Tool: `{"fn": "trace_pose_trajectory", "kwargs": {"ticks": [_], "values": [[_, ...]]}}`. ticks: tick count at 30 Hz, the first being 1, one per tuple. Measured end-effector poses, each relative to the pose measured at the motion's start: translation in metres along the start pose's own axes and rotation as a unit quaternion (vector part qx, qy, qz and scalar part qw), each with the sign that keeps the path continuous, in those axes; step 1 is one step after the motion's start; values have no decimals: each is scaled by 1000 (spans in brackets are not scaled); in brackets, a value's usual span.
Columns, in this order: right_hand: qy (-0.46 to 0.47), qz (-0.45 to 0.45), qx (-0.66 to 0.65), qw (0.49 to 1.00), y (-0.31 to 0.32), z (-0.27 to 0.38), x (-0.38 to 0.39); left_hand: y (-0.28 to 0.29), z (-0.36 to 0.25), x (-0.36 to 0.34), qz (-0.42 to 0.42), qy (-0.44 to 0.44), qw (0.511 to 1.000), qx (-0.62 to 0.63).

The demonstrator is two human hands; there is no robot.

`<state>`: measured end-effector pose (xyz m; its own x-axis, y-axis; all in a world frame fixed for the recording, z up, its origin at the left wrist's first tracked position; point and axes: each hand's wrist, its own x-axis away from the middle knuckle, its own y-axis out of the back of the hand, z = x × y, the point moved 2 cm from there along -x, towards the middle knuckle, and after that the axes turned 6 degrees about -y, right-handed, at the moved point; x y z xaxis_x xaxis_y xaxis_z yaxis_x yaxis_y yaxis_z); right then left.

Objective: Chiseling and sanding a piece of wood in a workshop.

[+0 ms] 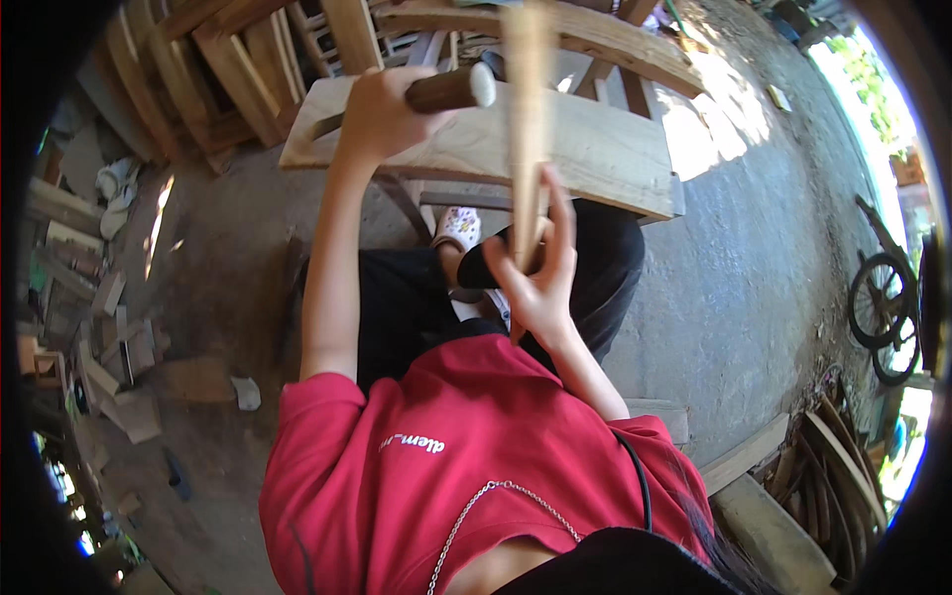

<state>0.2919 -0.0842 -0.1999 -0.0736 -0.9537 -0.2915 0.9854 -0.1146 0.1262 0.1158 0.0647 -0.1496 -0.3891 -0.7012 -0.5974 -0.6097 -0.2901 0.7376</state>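
The stick (529,119) and smooth bench (605,149) look wooden, the shirt (565,436) matt cloth.

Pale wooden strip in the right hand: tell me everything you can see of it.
The pale wooden strip is long, narrow and light tan, blurred so that grain and edges are unclear. It runs nearly vertical in the picture, up to the top edge, crossing in front of the bench plank. The right hand holds its lower part between thumb and fingers. Whether it touches the plank cannot be told.
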Motion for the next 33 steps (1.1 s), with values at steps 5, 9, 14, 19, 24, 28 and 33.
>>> {"fn": "trace_pose_trajectory", "kwargs": {"ticks": [5, 9, 14, 19, 24, 28, 33], "values": [[111, -218, -359, 901, -6, -5, -3, 12, -13, -2, -29, 0, 995, 96], [113, -41, 78, 990, -29, -12, -3, 10, -2, 6, -47, -39, 994, 88], [34, -156, -136, 978, -18, -2, -7, 20, 5, 17, -31, -17, 997, 69], [92, -111, 13, 989, -24, -34, 1, 22, 7, 16, -5, -14, 998, 68], [144, -68, 64, 985, -17, -2, 13, 23, 14, 21, -2, -19, 998, 57], [151, -196, -30, 968, -19, -24, 15, 30, 9, 19, -19, -35, 997, 73], [52, 60, 133, 988, -51, 18, 2, 27, 30, 33, 26, 29, 999, 18]]}}
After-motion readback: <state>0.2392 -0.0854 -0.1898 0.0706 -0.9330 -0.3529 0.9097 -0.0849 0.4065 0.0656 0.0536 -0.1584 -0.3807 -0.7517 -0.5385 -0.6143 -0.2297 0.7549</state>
